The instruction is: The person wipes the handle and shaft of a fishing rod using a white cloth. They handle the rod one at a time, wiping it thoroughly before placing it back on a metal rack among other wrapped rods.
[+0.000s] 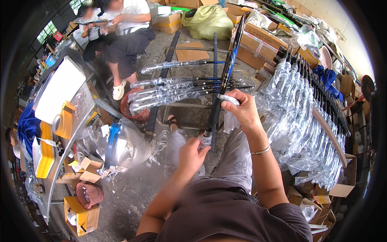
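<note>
A black and blue fishing rod (229,66) slants up and away in front of me, its dark handle end toward my body. Around the lower end, where some clear wrapping shows, my left hand (191,156) is closed. Higher up, my right hand (242,108) pinches a white cloth (230,100) against the rod just above the black grip. Part of the cloth hangs down below the fingers. Beyond the rod, several plastic-sleeved rods (169,90) lie across the dark bars of a low metal rack (153,117).
On the right, many plastic-sleeved rods (288,109) lean in a row on a rack. A table edge (66,155) curves along the left, beside a large clear plastic bag (131,147). Red baskets (89,195) and cartons (258,42) stand around. Two people (127,24) sit at the far left.
</note>
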### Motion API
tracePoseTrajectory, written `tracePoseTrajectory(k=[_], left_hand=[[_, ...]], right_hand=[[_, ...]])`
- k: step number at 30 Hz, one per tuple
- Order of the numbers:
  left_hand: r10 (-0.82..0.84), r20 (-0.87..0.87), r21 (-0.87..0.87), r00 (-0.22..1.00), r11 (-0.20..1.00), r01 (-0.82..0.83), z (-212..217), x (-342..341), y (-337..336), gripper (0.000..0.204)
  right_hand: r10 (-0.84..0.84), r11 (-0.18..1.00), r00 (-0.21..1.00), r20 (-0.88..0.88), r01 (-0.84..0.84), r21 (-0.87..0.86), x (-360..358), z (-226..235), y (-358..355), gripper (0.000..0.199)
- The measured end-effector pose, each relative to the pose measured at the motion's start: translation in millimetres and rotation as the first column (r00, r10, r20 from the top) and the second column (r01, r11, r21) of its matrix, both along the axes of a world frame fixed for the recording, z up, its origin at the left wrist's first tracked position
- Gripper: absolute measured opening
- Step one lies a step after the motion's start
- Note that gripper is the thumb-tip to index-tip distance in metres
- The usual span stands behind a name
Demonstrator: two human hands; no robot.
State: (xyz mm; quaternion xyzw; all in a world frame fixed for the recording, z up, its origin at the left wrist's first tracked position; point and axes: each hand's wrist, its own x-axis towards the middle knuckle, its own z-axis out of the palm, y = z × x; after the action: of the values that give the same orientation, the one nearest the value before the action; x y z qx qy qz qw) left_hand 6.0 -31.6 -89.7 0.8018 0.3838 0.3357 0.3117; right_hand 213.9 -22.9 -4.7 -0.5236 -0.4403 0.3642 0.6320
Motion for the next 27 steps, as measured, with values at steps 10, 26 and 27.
tracePoseTrajectory(k=[10,26,27], left_hand=[[0.114,-0.028,0.063,0.993,0.992,-0.112,-1.3,9.5,-3.3,0.025],[0.505,0.546,-0.661,0.668,0.75,-0.026,-27.6,-54.4,82.5,0.023],[0.535,0.539,-0.661,0.651,0.747,-0.067,-22.4,-59.8,86.7,0.023]], right_hand=[[-0.084,0.995,0.988,0.128,0.09,-0.048,0.6,9.5,-7.7,0.012],[0.222,0.848,0.838,-0.498,-0.418,-0.326,26.8,-184.3,-79.8,0.022],[0.208,0.85,0.847,-0.49,-0.404,-0.338,23.1,-189.5,-80.1,0.026]])
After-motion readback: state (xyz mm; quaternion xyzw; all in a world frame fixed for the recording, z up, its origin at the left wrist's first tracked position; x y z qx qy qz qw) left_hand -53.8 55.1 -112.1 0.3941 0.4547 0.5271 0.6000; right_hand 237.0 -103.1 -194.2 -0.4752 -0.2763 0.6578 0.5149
